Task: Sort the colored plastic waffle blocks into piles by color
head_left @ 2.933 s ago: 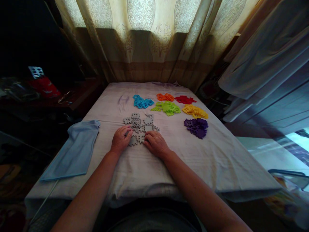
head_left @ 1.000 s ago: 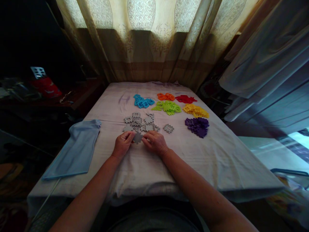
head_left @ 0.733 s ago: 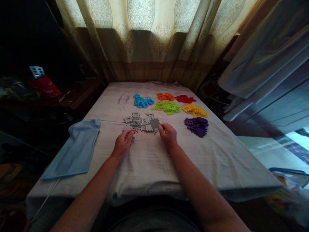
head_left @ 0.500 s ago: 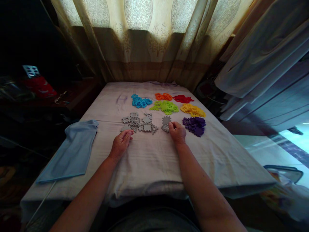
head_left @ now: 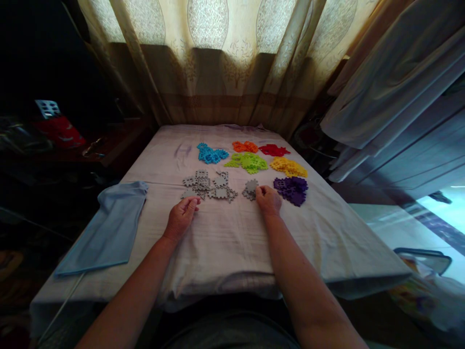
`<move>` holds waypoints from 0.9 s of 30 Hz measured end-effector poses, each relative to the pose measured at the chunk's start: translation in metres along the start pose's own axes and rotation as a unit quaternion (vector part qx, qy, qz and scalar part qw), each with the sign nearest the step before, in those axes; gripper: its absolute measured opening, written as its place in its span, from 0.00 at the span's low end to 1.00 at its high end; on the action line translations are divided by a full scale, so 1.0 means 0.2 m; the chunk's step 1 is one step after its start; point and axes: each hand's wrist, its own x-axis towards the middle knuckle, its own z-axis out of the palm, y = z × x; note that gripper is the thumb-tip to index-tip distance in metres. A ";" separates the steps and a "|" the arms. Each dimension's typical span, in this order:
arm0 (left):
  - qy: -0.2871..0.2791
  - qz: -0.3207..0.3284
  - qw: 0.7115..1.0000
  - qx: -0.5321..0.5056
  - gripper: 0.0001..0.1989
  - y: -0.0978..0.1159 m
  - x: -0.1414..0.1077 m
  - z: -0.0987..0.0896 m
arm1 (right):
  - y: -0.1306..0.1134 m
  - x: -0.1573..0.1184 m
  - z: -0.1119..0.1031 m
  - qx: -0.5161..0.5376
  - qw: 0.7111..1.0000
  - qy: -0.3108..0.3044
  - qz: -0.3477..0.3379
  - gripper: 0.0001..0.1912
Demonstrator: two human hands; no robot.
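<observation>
My right hand [head_left: 269, 200] is closed in a pinch at the right edge of a flat grey toothed puzzle piece [head_left: 252, 186]. That piece lies tilted over a small cluster of grey pieces. My left hand [head_left: 180, 216] rests on the cloth with thumb and fingers pressed together; whether anything is between them is hidden. Just beyond its fingertips spreads a larger pile of grey puzzle pieces [head_left: 220, 193], some square with notched edges, some with openings. Purple pieces [head_left: 295, 190] lie directly right of my right hand.
Farther back on the cloth-covered table [head_left: 225, 242] are blue pieces [head_left: 212, 155], lime green pieces [head_left: 249, 163], orange pieces [head_left: 245, 146], red pieces [head_left: 273, 150] and yellow pieces [head_left: 288, 167]. A light blue cloth bag [head_left: 105, 232] lies at the left edge. Curtains [head_left: 214, 82] hang behind.
The grey piece at my right hand has come down from a more upright pose onto the small grey cluster. My right hand has shifted slightly; the left stays put.
</observation>
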 end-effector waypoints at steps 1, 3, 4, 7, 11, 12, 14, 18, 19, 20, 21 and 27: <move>0.000 0.000 1.000 0.002 0.32 0.00 0.00 0.00 | 0.00 0.00 0.00 0.000 1.000 0.005 0.003 0.16; -0.001 0.002 1.000 0.006 0.32 0.01 0.00 0.00 | 0.00 0.00 0.00 0.001 1.000 0.015 0.008 0.16; -0.002 0.002 1.000 0.008 0.32 0.01 0.00 0.00 | 0.00 0.00 0.00 0.003 1.000 0.019 0.008 0.16; -0.002 0.008 1.000 0.012 0.31 0.00 0.00 0.00 | -0.01 -0.01 0.00 0.002 0.999 0.032 -0.010 0.16; -0.001 0.014 1.000 0.015 0.29 -0.01 0.00 0.00 | -0.04 -0.05 0.01 0.000 0.995 0.018 -0.096 0.14; -0.002 0.014 1.000 0.016 0.29 -0.01 0.00 0.00 | -0.06 -0.07 0.01 0.002 0.992 0.007 -0.125 0.14; -0.003 0.015 1.000 0.018 0.28 -0.01 0.00 0.00 | -0.11 -0.11 0.02 0.005 0.983 -0.018 -0.180 0.13; -0.002 0.014 1.000 0.018 0.27 -0.01 0.00 0.01 | -0.18 -0.18 0.04 -0.024 0.968 -0.062 -0.242 0.16; 0.000 0.014 1.000 0.017 0.26 -0.01 0.00 0.01 | -0.19 -0.19 0.05 -0.037 0.966 -0.073 -0.247 0.19; 0.001 0.015 1.000 0.016 0.26 -0.01 0.00 0.01 | -0.19 -0.19 0.05 -0.050 0.964 -0.083 -0.248 0.21; 0.001 0.016 1.000 0.016 0.26 -0.01 0.00 0.01 | -0.20 -0.20 0.05 -0.059 0.962 -0.092 -0.249 0.23; -0.003 0.016 1.000 0.022 0.25 0.00 0.00 0.00 | -0.19 -0.20 0.05 -0.060 0.965 -0.110 -0.233 0.27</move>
